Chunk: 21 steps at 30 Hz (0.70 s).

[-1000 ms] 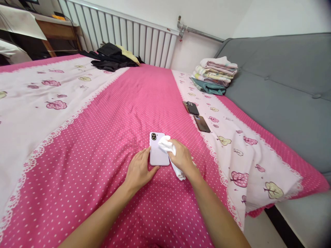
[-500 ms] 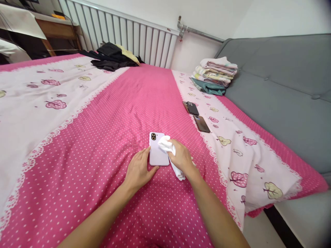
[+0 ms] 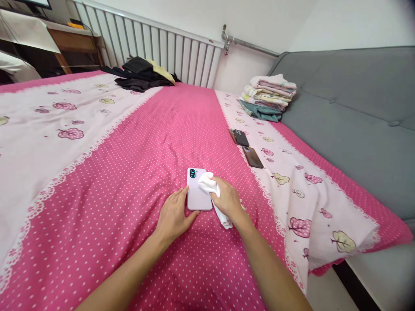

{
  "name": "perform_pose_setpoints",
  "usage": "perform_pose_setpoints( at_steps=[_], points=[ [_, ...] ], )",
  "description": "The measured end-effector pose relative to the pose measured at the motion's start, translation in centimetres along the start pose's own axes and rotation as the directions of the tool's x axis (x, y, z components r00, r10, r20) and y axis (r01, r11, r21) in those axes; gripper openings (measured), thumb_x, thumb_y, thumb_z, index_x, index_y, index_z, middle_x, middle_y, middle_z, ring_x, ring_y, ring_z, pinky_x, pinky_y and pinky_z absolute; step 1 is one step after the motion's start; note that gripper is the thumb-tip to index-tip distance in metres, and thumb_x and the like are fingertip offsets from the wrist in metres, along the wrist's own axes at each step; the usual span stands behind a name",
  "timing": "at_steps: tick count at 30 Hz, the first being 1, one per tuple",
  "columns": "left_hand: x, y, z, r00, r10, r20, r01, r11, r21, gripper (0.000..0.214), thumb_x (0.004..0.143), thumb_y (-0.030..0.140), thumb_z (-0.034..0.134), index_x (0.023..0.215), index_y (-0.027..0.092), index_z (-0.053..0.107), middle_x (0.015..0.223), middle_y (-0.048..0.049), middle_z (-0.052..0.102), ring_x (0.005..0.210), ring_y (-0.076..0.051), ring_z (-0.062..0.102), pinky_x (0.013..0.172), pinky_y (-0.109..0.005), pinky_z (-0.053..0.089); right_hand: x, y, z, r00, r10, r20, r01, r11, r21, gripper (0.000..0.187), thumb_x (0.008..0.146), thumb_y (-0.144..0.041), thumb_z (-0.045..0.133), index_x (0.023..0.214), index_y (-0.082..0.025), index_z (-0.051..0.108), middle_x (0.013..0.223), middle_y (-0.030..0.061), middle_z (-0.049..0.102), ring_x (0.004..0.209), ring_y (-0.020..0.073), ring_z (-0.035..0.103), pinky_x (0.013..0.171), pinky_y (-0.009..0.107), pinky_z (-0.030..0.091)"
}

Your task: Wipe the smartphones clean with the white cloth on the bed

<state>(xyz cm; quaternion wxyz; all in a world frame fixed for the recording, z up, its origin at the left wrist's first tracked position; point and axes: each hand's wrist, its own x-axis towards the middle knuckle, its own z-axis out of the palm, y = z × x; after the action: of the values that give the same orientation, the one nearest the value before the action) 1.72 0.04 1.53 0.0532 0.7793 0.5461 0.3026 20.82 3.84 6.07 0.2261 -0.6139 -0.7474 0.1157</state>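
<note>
A pale lilac phone lies back-up on the pink dotted bedsheet, its twin camera lenses at the far end. My left hand rests beside it, fingers stretched out and touching the phone's near left edge. My right hand is closed around a crumpled white cloth, which is pressed onto the phone's right side; a tail of the cloth hangs out below my palm.
Two dark phones lie on the sheet's white border to the right. A stack of folded towels sits by the grey sofa. Dark clothes are piled near the radiator. The bed's right edge drops off.
The view has tilted slightly, so everything sits a little lower in frame. Both hands, the cloth and the phone keep nearly the same positions relative to each other.
</note>
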Motion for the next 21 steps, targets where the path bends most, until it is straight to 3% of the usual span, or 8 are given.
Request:
perform_pose_setpoints(
  at_steps=[21],
  points=[
    [-0.01,-0.03,0.01,1.000,-0.006,0.012,0.006,1.000,-0.015,0.066,0.080,0.044,0.060,0.133,0.014,0.036,0.127,-0.0171,0.058,0.116,-0.032,0.056,0.098,-0.050,0.046,-0.04,-0.08,-0.16,1.000,-0.011,0.008,0.011,1.000,-0.003,0.038,0.080,-0.017,0.054,0.117,-0.017,0.058,0.114,0.0091,0.064,0.097,0.0245,0.061,0.085,0.031,0.046]
  ],
)
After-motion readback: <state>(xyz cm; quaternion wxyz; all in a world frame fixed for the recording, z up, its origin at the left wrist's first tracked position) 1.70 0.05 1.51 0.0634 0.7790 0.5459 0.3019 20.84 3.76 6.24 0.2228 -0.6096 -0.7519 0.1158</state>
